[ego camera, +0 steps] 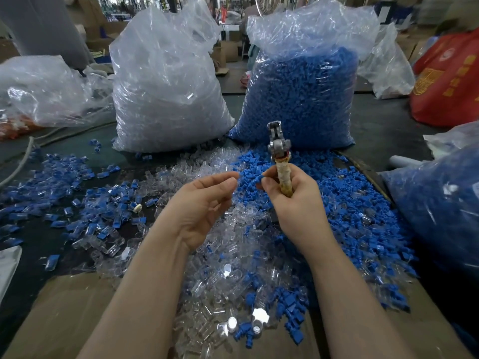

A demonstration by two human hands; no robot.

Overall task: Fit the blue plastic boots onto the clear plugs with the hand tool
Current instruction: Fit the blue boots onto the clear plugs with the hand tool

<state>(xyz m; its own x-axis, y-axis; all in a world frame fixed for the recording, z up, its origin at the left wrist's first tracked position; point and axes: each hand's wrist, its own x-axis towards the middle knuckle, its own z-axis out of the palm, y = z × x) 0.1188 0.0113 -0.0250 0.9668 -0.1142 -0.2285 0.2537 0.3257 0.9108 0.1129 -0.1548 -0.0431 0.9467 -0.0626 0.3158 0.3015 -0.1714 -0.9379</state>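
**Boot at my right fingertips, left hand a short gap away**

Nearest to me, loose clear plugs [228, 255] lie heaped under and between my forearms, mixed with blue boots [350, 203] that spread thicker to the right. Above that heap my left hand [204, 206] hangs palm-up with fingers loosely curled; whether it holds a clear plug at the fingertips I cannot tell. My right hand [290, 195] grips the hand tool [281, 161] by its wrapped handle, the tool's long axis standing nearly upright with the metal head pointing away from me. That same hand pinches one blue boot [255, 176] between thumb and forefinger, pointing left toward my other hand. The two sets of fingertips are near but not touching, so the boot lies closer to the right hand, and I judge the joining must happen across that gap. Beyond stand the bag of clear plugs [166, 99] and the bag of blue boots [298, 94].
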